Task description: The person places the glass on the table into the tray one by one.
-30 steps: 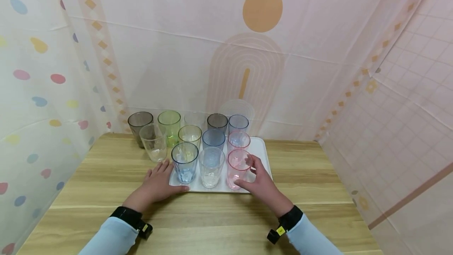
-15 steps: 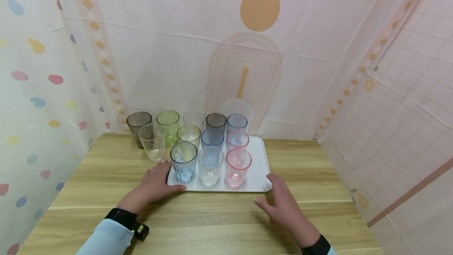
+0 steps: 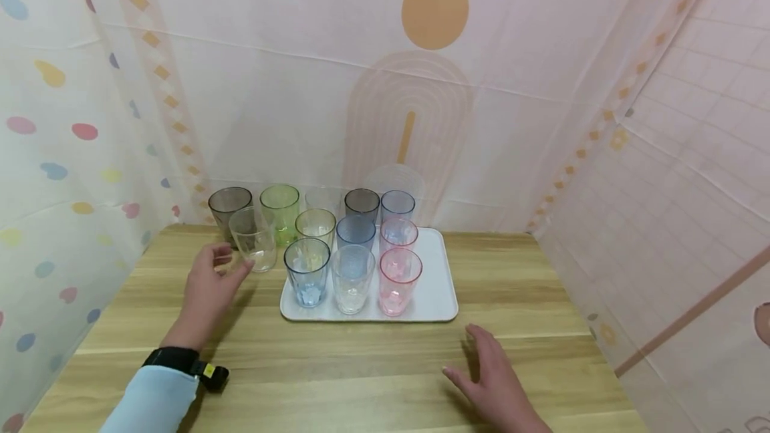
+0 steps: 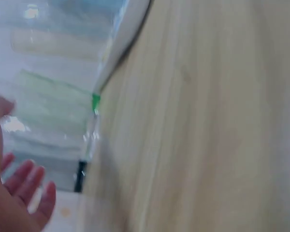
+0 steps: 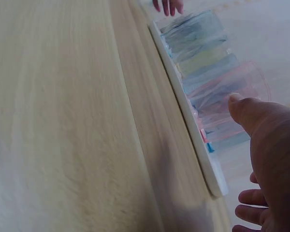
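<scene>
In the head view my left hand (image 3: 207, 296) is beside a clear glass (image 3: 252, 239) on the table left of the tray. Its thumb tip overlaps the glass's lower side and the fingers are parted, without closing round it. The left wrist view shows the same hand (image 4: 24, 193) with spread fingers before blurred glasses. My right hand (image 3: 496, 383) hovers over the table off the tray's front right corner, thumb and fingers apart, holding nothing. On the white tray (image 3: 438, 286) stand rows of glasses, the front one being light blue (image 3: 307, 276), clear (image 3: 352, 282) and pink (image 3: 400, 286).
Behind the clear glass stand a dark grey glass (image 3: 225, 209) and a green glass (image 3: 280, 209). A patterned curtain (image 3: 289, 105) hangs right behind the wooden table (image 3: 337, 379). A strip of bare tray lies right of the pink glasses.
My right hand has left the front pink glass and drawn back toward the near right. My left hand has gone from the tray's left edge to the clear glass beside it.
</scene>
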